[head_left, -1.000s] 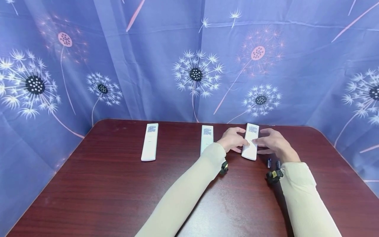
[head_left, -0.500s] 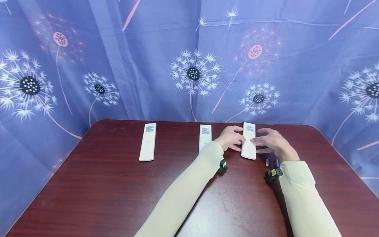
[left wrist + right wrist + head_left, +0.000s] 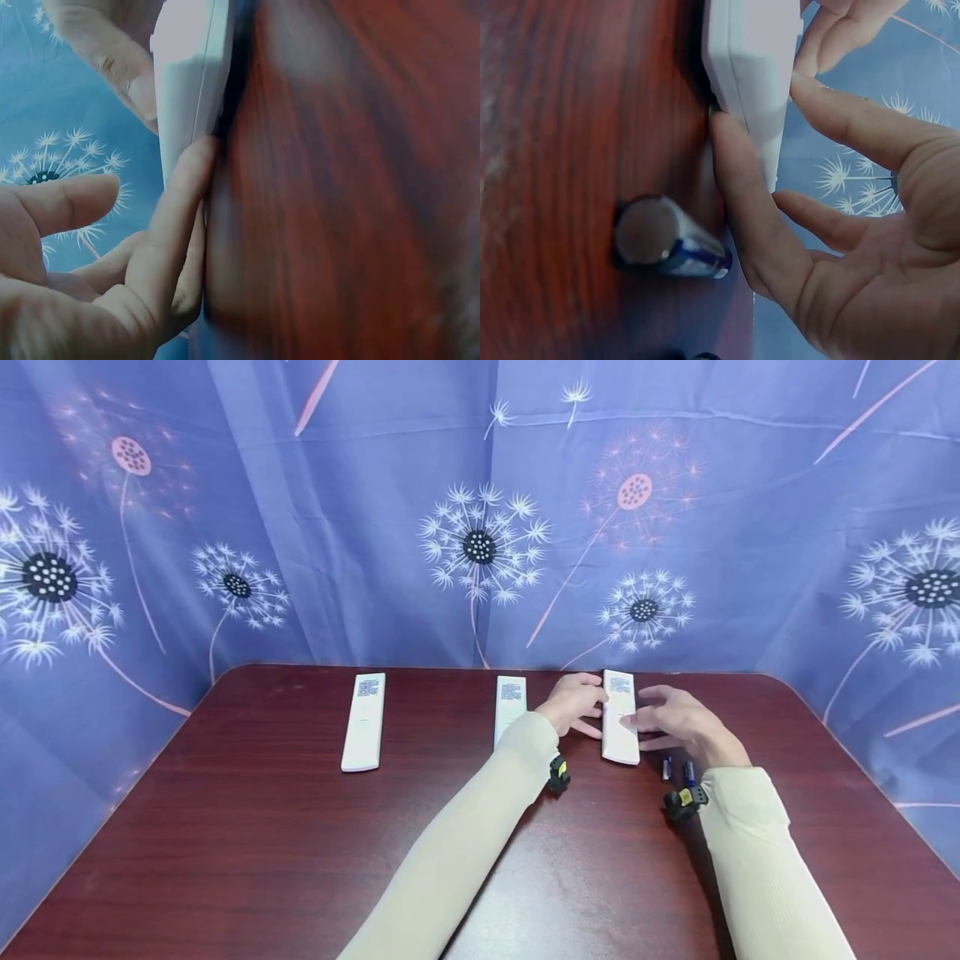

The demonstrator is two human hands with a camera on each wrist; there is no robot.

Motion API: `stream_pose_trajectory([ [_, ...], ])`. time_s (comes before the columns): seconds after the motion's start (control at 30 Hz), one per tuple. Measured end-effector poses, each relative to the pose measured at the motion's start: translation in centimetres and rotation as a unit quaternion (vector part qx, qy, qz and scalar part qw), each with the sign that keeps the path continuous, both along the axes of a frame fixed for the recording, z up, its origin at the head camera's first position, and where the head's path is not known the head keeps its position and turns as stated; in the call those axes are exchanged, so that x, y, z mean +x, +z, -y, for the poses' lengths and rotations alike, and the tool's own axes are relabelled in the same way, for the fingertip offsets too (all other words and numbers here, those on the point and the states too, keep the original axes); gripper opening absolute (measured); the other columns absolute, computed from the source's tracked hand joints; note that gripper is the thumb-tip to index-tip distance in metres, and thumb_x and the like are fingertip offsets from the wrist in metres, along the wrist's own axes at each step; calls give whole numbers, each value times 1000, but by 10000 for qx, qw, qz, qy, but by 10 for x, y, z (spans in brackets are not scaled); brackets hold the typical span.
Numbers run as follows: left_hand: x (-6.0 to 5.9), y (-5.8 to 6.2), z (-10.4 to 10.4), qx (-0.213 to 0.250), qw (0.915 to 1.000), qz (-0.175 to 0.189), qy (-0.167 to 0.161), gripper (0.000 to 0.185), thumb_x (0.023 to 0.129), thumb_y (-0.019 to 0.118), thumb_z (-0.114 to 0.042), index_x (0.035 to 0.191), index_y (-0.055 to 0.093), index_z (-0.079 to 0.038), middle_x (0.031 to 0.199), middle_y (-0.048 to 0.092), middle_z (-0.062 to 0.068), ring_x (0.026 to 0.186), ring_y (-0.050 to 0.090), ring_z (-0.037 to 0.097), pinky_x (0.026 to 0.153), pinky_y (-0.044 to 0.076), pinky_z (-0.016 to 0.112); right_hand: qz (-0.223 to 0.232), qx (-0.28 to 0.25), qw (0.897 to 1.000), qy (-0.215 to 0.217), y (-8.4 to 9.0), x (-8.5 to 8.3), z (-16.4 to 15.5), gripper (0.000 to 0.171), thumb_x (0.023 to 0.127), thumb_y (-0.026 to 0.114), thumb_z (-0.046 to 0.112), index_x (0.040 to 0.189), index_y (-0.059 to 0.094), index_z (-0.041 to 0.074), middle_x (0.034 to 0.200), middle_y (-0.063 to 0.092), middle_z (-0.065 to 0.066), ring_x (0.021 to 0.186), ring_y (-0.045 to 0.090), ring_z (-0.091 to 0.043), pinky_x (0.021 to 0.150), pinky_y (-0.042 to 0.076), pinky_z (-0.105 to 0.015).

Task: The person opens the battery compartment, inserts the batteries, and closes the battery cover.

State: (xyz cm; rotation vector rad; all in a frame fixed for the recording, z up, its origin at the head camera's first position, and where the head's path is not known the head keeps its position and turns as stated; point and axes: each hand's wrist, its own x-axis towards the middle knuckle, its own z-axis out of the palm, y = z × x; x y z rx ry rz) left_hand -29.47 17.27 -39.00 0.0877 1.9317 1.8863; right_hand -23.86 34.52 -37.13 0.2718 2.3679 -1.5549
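A white remote control lies at the table's far right, its labelled back facing up. My left hand is at its left side; in the left wrist view the fingers touch the remote's edge and the thumb stands off it. My right hand pinches the remote, thumb on the upper face and a finger against the lower edge, as the right wrist view shows. Two small blue-and-silver batteries lie near the right wrist, a left one and a right one.
Another white remote lies left of my left hand, partly covered by the sleeve. A third remote is farther left. The dark red wooden table ends at a blue dandelion-print curtain behind.
The head view has turned slightly right. My left thumb has drawn back from the remote's upper face toward its left edge. The right hand keeps its place, and the remote sits slightly straighter.
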Motion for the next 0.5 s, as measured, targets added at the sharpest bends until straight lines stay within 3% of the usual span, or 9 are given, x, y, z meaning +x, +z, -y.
stream_pose_trajectory([
  [0.3, -6, -4, 1, 107, 9998, 113, -95, 44, 100, 67, -2, 144, 62, -2, 109, 71, 12, 103, 70, 32, 74, 66, 52, -93, -228, 9995, 195, -2, 2, -2, 93, 98, 75, 6, 163, 11, -12, 143, 50, -38, 100, 70, -23, 93, 62, -46],
  [0.5, -6, -5, 3, 156, 9996, 155, -182, 47, 100, 70, -6, 146, 62, -7, 121, 71, 13, 111, 69, 36, 77, 65, 54, -180, -392, 9984, 374, -3, 6, -2, 91, 100, 73, 4, 164, 10, -9, 147, 43, -40, 102, 70, -26, 94, 61, -48],
])
